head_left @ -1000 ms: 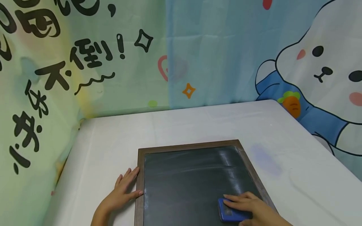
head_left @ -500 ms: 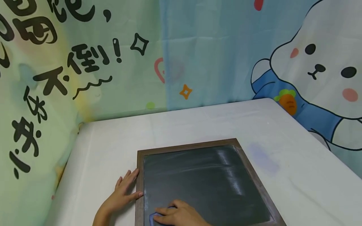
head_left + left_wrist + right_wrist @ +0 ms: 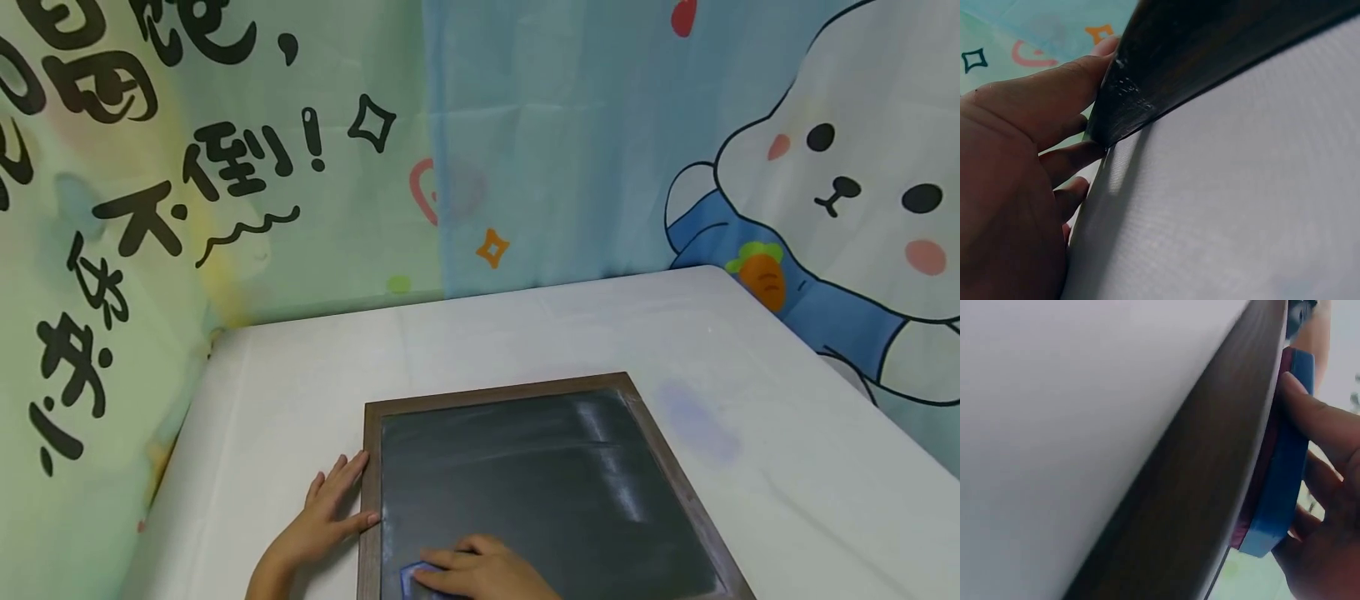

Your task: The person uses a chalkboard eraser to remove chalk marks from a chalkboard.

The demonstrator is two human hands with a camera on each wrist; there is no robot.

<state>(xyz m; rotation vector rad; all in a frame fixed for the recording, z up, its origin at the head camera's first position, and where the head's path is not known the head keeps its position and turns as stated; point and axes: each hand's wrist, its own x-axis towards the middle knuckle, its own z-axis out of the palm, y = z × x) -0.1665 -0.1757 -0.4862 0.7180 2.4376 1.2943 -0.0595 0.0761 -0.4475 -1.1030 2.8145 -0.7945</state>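
A blackboard [image 3: 510,475] with a brown wooden frame lies on the white table. My left hand [image 3: 318,525] rests against the frame's left edge, fingers straight and spread, thumb on the wood. In the left wrist view, the thumb and fingertips touch the dark frame edge [image 3: 1141,81]. Over the board's lower left part, my right hand [image 3: 487,571] grips a blue board eraser [image 3: 411,578], mostly covered by the fingers. The right wrist view shows the eraser's blue back [image 3: 1282,487] and dark red pad, pad towards the board, with the thumb along one side.
The white table [image 3: 300,367] reaches back to a printed curtain [image 3: 540,150] with lettering and a cartoon animal. A faint purple stain [image 3: 697,421] marks the tabletop right of the board. The board's lower edge runs out of the head view.
My right hand has swept the eraser from the board's right side to its lower left, then shifted slightly right in the last half second. The left hand has stayed on the frame.
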